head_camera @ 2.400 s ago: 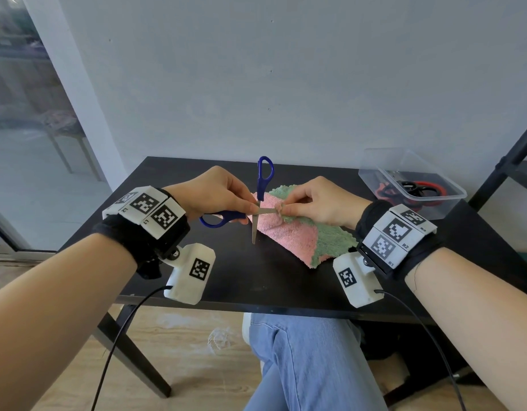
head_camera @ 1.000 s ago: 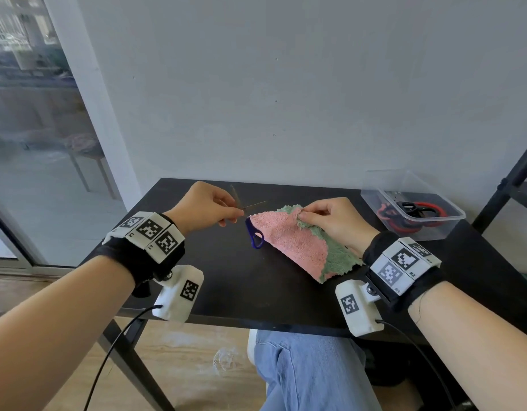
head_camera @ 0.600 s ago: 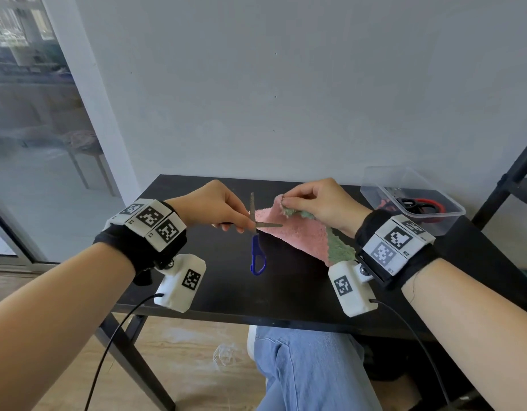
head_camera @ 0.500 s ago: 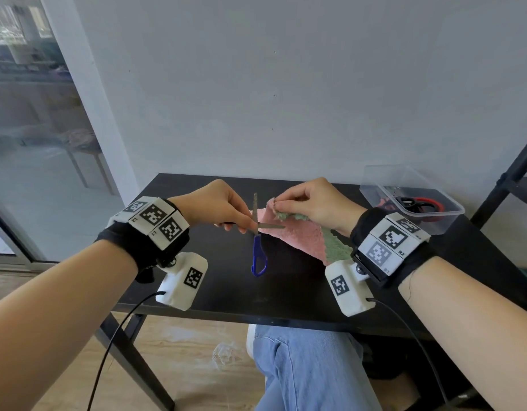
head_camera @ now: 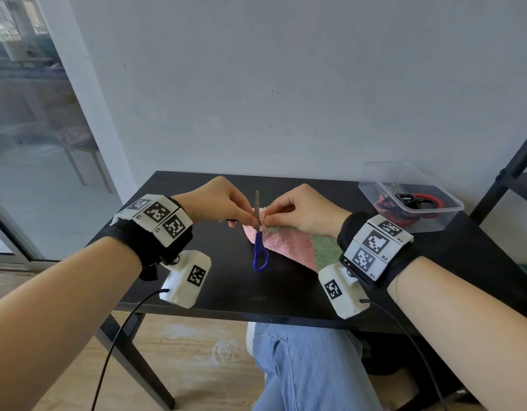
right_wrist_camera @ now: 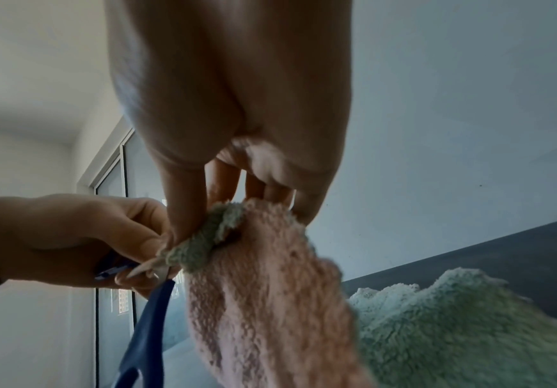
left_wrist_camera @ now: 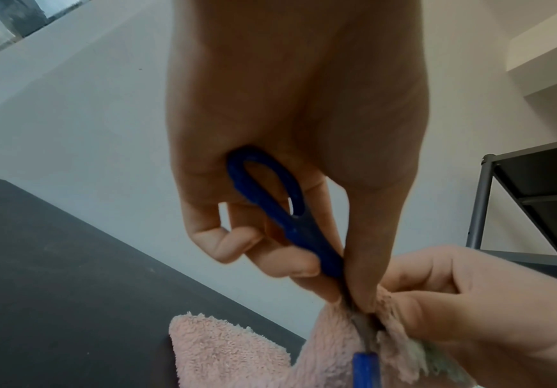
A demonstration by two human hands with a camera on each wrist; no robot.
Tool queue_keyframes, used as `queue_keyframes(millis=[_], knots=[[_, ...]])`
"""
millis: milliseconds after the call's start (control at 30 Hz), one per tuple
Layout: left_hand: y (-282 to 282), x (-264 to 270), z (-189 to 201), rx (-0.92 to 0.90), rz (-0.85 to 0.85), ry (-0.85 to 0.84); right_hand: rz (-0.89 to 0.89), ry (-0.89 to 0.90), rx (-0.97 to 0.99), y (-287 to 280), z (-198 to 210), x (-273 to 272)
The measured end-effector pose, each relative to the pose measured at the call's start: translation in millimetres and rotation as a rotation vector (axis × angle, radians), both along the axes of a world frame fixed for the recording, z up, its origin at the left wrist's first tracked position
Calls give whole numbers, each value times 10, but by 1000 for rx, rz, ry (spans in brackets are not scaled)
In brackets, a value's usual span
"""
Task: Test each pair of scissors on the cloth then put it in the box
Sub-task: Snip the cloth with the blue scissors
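Observation:
Blue-handled scissors (head_camera: 258, 232) stand spread wide open over the black table (head_camera: 286, 286), one blade pointing up and one blue loop (head_camera: 260, 256) hanging down. My left hand (head_camera: 223, 206) grips the scissors (left_wrist_camera: 280, 210) near the pivot, the other loop tucked in the palm. My right hand (head_camera: 301, 209) pinches the lifted corner of the pink and green cloth (head_camera: 289, 244) right against the blades. In the right wrist view the fingers (right_wrist_camera: 184, 204) pinch the cloth (right_wrist_camera: 270, 275) beside the blue handle (right_wrist_camera: 147, 336). A clear box (head_camera: 413, 215) stands at the back right.
The clear box holds red-handled and black-handled scissors (head_camera: 416, 200). A dark metal shelf frame (head_camera: 511, 173) stands to the right of the table. A grey wall runs behind the table, and a glass door (head_camera: 25, 129) is at the left.
The scissors turned from loops-up to one loop hanging down. My right hand lifted the cloth corner off the table and brought it up against the blades; both hands now meet at the pivot.

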State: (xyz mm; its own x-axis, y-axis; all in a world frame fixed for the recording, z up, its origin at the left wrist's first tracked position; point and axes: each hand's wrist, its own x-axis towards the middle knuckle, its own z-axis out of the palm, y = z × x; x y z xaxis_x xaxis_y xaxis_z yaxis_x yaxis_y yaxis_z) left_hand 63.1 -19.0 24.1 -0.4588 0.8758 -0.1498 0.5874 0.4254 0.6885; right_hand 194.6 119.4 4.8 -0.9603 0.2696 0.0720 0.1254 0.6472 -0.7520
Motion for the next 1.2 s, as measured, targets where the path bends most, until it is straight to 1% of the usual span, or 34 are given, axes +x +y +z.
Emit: queue_keyframes(millis=[167,233,300,400,433,533,600,800,900,1200], knots=[[-1,-19,-36,48,27,-1,-14,-43,85,-18,-31,-47],[-9,-43,-53,103,68,-37,-34,-40,105,-18,-37,-52],[-26,-71,-76,190,145,-149,-70,-16,89,-1,-40,-44],[-42,-93,-132,339,222,-410,-118,35,23,30,-54,-45],[-44,-93,-151,365,240,-475,-128,54,-7,31,-61,-50],[-28,-58,-196,328,239,-555,-153,91,-71,19,-71,-62],[-2,-5,-223,298,225,-562,-151,92,-69,9,-68,-62],[82,58,-219,416,255,-472,-151,90,-31,8,-41,-41],[109,65,-184,425,261,-442,-143,81,22,31,-26,-28],[85,-4,-159,410,251,-463,-155,73,13,101,-81,4]])
